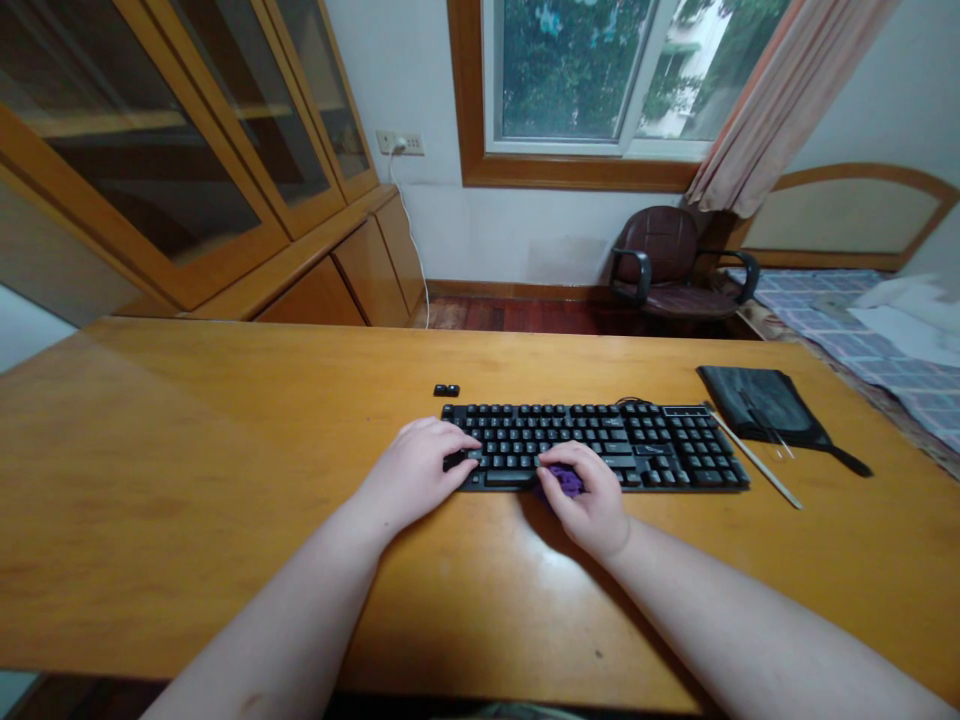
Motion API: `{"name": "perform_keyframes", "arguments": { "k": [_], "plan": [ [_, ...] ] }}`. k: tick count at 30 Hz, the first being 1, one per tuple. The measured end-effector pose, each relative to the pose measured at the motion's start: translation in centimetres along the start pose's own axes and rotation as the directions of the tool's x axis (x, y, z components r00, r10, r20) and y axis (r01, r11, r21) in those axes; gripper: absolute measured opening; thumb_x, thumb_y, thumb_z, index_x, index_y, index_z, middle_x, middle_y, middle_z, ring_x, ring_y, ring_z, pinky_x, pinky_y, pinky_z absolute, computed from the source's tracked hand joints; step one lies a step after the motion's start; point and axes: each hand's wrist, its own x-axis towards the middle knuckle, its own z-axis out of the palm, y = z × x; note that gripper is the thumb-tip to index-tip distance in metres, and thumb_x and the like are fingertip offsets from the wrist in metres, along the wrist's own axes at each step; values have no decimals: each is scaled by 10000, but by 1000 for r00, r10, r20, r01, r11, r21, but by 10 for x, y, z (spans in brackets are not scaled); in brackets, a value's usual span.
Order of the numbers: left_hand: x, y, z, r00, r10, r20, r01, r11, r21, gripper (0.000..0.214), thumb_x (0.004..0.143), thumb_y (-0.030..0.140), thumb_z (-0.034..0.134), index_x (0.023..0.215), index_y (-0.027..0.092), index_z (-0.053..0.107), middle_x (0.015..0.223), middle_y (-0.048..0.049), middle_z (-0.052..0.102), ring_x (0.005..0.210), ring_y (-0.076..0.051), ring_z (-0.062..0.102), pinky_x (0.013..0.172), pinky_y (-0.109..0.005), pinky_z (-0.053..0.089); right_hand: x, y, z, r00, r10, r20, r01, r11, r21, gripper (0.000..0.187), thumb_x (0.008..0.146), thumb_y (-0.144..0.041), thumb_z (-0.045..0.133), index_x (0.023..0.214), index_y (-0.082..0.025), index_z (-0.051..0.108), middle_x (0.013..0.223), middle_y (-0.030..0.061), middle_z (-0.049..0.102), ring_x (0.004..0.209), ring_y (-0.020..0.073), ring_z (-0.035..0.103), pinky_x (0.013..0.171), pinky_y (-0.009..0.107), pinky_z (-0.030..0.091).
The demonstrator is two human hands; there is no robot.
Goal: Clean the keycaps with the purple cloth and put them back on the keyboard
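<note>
Keyboard (637,440) touched by left hand (412,478), fingers (456,447) flat together; right hand (592,505) (fingers curled) pinches purple lump (568,480).

wall (525,230): white | window (592,70): daylight, 1 curtain (780,100) | cabinet (187,170): glass doors | armchair (675,265) | floor (517,313): wood | bed (862,320)

Soft daylight from the window (570,70) at the back lights an otherwise dim room, and the view outside is bright and slightly washed out. The wooden desk (187,480) carries a broad pale sheen at left and a glare patch between the forearms. Soft shadows pool beneath the left hand (412,475) and the right hand (589,505). The wide lens bows the desk edge and the lines of the cabinet (187,150). The far right edge smears. The purple object (566,480) in the right hand is too small to make out.
</note>
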Motion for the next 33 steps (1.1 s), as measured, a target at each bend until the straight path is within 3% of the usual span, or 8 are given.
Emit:
{"name": "perform_keyframes", "arguments": {
  "k": [5,9,33],
  "plan": [
    [0,-1,-2,990,54,129,-59,998,33,139,765,253,658,891,241,715,862,-23,727,821,-201,631,808,-366,473,2,0,0,999,-13,30,12,1000,25,118,805,-129,580,872,-221,611,784,33,646,729,167,618,682,320,516],
    [0,3,-1,983,69,172,-76,996,35,130,738,248,687,865,245,715,843,-3,725,807,-197,624,801,-360,463,1,1,0,999,-8,43,7,999,33,113,808,-132,578,871,-219,614,785,34,646,731,168,619,680,321,517],
    [1,5,12,986,72,152,-77,997,29,42,709,205,710,726,241,723,714,-9,705,753,-193,602,752,-338,452,1,3,0,995,-29,92,23,997,68,113,804,-134,576,858,-222,621,784,38,659,734,171,628,683,323,523]
  ]
}}
